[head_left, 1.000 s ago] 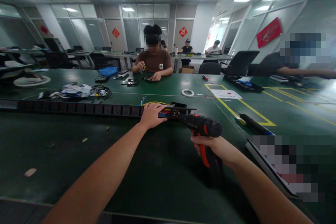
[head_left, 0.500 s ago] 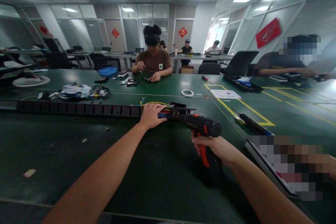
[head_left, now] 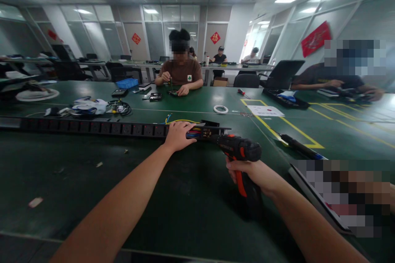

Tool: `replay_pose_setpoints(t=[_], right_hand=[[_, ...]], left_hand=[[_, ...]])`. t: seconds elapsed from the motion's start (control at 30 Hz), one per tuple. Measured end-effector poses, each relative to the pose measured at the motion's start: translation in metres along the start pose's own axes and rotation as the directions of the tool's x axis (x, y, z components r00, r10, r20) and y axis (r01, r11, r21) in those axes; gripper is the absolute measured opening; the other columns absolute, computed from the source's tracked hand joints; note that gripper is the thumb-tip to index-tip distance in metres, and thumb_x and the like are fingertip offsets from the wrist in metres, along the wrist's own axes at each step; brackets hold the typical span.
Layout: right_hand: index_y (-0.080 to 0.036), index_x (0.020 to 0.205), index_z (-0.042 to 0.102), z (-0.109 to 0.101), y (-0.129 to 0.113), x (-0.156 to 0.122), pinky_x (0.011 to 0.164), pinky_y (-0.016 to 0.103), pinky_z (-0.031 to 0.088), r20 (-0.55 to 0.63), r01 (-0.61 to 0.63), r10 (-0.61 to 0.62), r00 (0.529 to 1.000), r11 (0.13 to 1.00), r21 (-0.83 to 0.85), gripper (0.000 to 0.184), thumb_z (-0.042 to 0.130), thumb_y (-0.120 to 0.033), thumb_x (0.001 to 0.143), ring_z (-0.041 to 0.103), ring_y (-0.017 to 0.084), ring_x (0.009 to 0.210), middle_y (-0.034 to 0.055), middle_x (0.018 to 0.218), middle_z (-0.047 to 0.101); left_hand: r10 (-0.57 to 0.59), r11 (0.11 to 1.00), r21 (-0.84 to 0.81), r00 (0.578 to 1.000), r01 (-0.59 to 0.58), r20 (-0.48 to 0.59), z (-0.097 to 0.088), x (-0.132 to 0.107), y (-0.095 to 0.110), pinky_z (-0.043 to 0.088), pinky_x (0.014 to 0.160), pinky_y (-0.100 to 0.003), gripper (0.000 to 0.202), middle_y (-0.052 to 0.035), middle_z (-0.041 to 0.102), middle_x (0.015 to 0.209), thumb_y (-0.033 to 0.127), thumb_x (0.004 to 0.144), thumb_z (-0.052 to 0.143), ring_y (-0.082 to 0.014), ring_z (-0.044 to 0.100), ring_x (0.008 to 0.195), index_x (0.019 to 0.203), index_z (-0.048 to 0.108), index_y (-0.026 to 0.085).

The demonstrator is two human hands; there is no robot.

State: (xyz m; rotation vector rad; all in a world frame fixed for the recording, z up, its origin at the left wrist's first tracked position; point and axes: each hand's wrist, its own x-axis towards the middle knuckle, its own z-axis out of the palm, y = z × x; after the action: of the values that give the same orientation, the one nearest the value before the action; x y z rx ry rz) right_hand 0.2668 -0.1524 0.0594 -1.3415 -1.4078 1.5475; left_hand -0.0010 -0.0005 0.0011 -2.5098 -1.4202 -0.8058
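A long black power strip (head_left: 92, 126) lies across the green table (head_left: 173, 197). My left hand (head_left: 177, 135) presses down on the strip's right end, fingers closed over it beside exposed coloured wires (head_left: 197, 133). My right hand (head_left: 251, 174) grips the handle of a black and red cordless drill (head_left: 239, 154). The drill's nose points left into the open end of the strip, close to my left fingertips.
A person sits across the table working on small parts (head_left: 173, 91). Another person works at the far right (head_left: 336, 82). Cables and bags (head_left: 89, 107), a blue tray (head_left: 127, 83), a tape roll (head_left: 221, 109), a paper sheet (head_left: 265, 110) and a dark tool (head_left: 298, 146) lie about.
My hands and the drill have held their place. The person at the far right has shifted their arms.
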Motion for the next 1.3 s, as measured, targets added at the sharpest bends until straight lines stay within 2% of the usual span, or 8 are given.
replay_pose_setpoints(t=[0.6, 1.3], right_hand=[[-0.019, 0.077, 0.063, 0.0015, -0.0029, -0.0019, 0.059, 0.029, 0.046, 0.021, 0.016, -0.016, 1.000, 1.000, -0.001, 0.013, 0.071, -0.029, 0.073, 0.058, 0.017, 0.056, -0.0015, 0.058, 0.061], [-0.019, 0.076, 0.063, 0.0003, -0.0012, -0.0008, 0.059, 0.029, 0.047, 0.021, 0.000, 0.000, 1.000, 1.000, -0.005, 0.016, 0.073, -0.032, 0.072, 0.059, 0.017, 0.055, -0.0014, 0.060, 0.062]], left_hand=[[-0.014, 1.000, -0.024, 1.000, 0.014, 0.019, -0.0014, 0.0001, 0.0007, 0.030, 0.109, -0.051, 0.067, -0.0059, 0.063, 0.135, 0.058, 0.079, 0.074, -0.0323, 0.052, 0.127, 0.139, 0.059, 0.032], [-0.012, 1.000, -0.015, 1.000, 0.012, 0.007, -0.0018, -0.0001, 0.0009, 0.031, 0.109, -0.051, 0.066, -0.0056, 0.064, 0.134, 0.057, 0.079, 0.075, -0.0316, 0.053, 0.126, 0.138, 0.060, 0.032]])
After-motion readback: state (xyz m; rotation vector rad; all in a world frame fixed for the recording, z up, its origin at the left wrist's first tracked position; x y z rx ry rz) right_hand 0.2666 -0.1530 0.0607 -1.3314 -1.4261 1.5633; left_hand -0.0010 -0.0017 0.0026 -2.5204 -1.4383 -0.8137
